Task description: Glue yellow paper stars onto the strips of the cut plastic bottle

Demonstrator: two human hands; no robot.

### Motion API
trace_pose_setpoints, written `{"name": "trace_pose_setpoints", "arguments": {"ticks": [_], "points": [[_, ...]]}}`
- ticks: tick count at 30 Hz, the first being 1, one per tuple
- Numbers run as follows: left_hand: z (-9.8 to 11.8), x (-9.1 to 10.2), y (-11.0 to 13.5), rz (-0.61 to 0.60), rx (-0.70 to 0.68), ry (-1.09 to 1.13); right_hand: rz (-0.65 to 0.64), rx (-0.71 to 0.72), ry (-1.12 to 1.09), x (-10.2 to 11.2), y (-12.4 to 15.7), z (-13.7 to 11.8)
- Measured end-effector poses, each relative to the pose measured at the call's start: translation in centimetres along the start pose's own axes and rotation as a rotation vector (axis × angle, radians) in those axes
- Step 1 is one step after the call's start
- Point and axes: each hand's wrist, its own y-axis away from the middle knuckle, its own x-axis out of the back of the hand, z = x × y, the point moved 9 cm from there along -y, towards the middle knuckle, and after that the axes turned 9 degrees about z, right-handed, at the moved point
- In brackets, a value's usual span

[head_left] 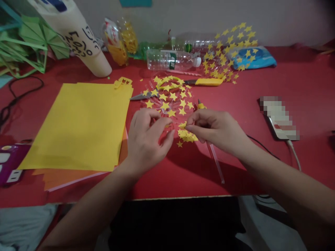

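My left hand [149, 139] is curled above the red table, with thumb and fingertips close around what may be a bit of clear plastic; I cannot make it out. My right hand [216, 130] pinches thumb and forefinger together, and whatever sits between them is too small to name. Just beside those fingertips lies a pile of small yellow paper stars [187, 136]. Behind both hands stands a clear plastic piece covered with yellow stars [165, 105]. Partly hidden under my right hand is what looks like a glue gun [201, 105], a translucent stick [216, 164] reaching toward me.
Yellow paper sheets [78, 125] lie at left over orange ones. Scissors [143, 96], a yellow cutter [208, 82], a clear bottle [171, 60] and another star-covered plastic piece [222, 59] sit farther back. A phone [278, 118] with a cable is at right, a tumbler [81, 38] back left.
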Motion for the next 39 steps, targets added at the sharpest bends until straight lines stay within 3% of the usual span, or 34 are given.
{"name": "trace_pose_setpoints", "arguments": {"ticks": [5, 11, 16, 30, 39], "points": [[-0.1, -1.4, 0.6, 0.015, -0.059, -0.125, -0.018, -0.036, -0.005, -1.1, -0.8, 0.2], [-0.8, -2.1, 0.8, 0.061, -0.031, -0.144, 0.058, 0.009, 0.002, -1.2, -0.8, 0.2], [-1.0, -2.3, 0.6, 0.04, 0.006, -0.148, 0.086, 0.065, 0.057, -1.0, -0.7, 0.2], [-1.1, -3.0, 0.2, -0.053, 0.029, -0.15, 0.036, -0.026, 0.029, -1.4, -1.4, 1.0], [-1.3, -2.9, 0.4, -0.028, 0.065, -0.112, 0.054, -0.052, 0.029, -1.5, -1.5, 1.0]]}}
